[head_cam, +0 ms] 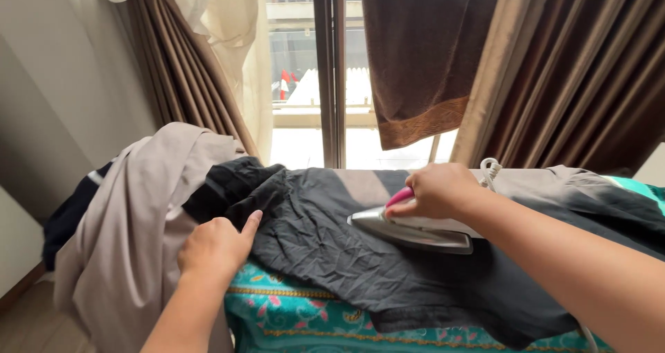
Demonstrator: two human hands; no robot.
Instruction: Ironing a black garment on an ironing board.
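Fingers (253, 219) of left hand (216, 248) press flat on limp, wrinkled black shirt (332, 256); right hand (436, 190) grips heavy-looking iron (415, 230) by pink handle (400, 198).

Two bare forearms are showing in the head view, both coming up from the lower edge, and neither is wearing a sleeve as far as the frame reaches. The left hand (216, 245) is showing no ring, watch or bracelet on the wrist or fingers, and its fingernails are looking short and unpainted. The right hand (438, 189) is likewise wearing no glove, no ring and no band at the wrist. No clothing is appearing anywhere along either arm, and the rest of the body is lying outside the picture.
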